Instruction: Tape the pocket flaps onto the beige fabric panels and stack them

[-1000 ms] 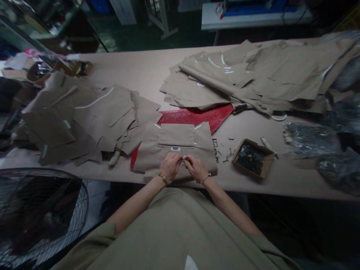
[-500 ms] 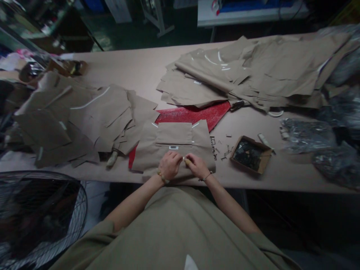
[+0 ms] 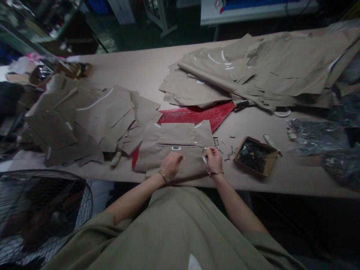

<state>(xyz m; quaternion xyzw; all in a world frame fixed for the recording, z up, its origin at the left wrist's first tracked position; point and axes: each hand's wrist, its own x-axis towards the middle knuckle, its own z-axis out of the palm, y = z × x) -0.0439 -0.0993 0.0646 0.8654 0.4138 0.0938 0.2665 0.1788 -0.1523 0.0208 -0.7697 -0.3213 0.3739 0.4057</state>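
Your left hand (image 3: 171, 165) is down on the tan pocket panel (image 3: 176, 135), knuckles up, its fingers curled onto the cloth just below the small white label (image 3: 176, 148). I cannot tell whether they pinch a fold or only press. Your right hand (image 3: 214, 159) sits at the panel's right edge, its fingers (image 3: 210, 153) clenched on a small pale piece (image 3: 204, 151) that is too small to name. The panel lies right under both hands at the near edge of the desk (image 3: 135, 67), half over a red sheet (image 3: 197, 114).

My read is that this is fine work at the cloth's edge. Press the left palm flat so the panel cannot creep, and put that weight close to where the right fingers work. Move the pale piece in small, controlled moves with a low wrist. Watch the overhang toward you, because the cloth looks able to slide.

Just right of your right fingers lie scattered small bits (image 3: 228, 150), then an open cardboard box (image 3: 254, 156) of dark parts. Left of your left fingers spreads a stack of cut tan pieces (image 3: 84, 116). Beyond your fingers to the right is a bigger heap (image 3: 253, 71), and far right are dark plastic bags (image 3: 312, 137).

The room is dim. A wire fan guard (image 3: 42, 213) stands low at your left, and a pale table (image 3: 253, 15) stands past the desk.
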